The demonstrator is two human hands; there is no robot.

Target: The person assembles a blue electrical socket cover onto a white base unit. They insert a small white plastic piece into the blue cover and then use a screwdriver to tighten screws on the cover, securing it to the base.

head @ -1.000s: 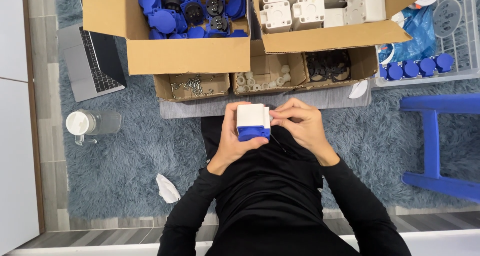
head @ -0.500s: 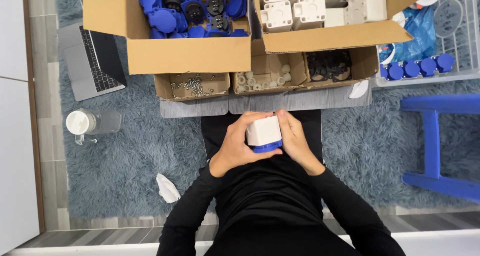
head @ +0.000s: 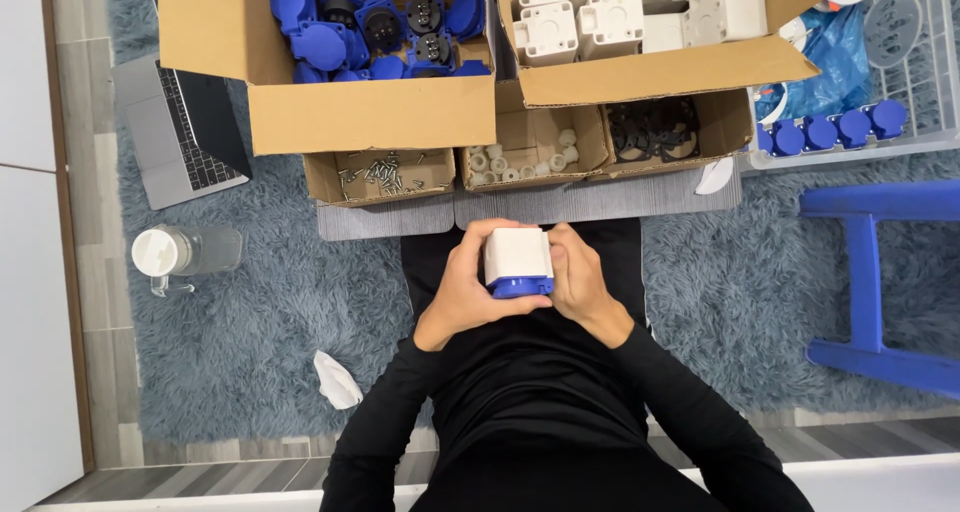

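Note:
A white box-shaped socket housing with a blue part at its near end (head: 517,260) is held over my lap. My left hand (head: 462,290) wraps its left side and my right hand (head: 578,278) wraps its right side, fingers closed against it. Straight ahead stands a cardboard box of blue socket covers (head: 375,27) and, to its right, a box of white housings (head: 620,17).
Small cardboard trays hold screws (head: 385,175), white round pieces (head: 520,154) and black gaskets (head: 655,127). A laptop (head: 180,132) and a clear bottle (head: 180,252) lie on the rug at left. A blue stool (head: 880,272) and a wire basket (head: 880,102) are at right.
Both hands have drawn the housing slightly right and closer to my body, and closed around its sides; the right hand had been at its back edge a second ago.

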